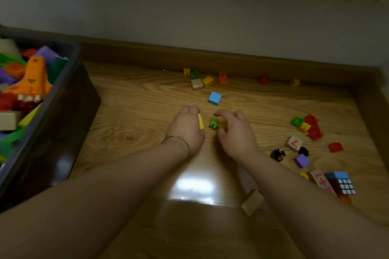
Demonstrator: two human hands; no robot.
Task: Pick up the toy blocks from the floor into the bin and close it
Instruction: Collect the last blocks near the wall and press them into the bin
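A small green block [214,124] lies on the wooden floor [147,111] in the middle of the view, caught in the grip of the right hand [235,132]: the thumb arches over it and the curled fingers close in on its right side, with a glimpse of something yellow-orange tucked in the same curl, too blurred to make out. Just to its left the left hand [186,130] rests low on the floor, its grip closed on a thin yellow block [201,121] that shows along the inner edge of the hand; a green thread bracelet [179,140] circles that wrist. A blue cube [215,98] sits just beyond the two hands. Farther off, along the brown skirting board [136,52], lie several more blocks: a beige cube [197,84] with yellow, green and orange pieces near it, and a red piece [263,79] farther right. To the right of the right forearm more toys are scattered, among them a red brick cluster [313,127], a wooden cube marked 7 [294,143], a purple cube [301,160] and a puzzle cube [345,185]. Another wooden block [252,202] lies partly under the right forearm. The dark bin [63,82] stands on the floor at the far left, well apart from the hands, its top open and heaped with coloured blocks.
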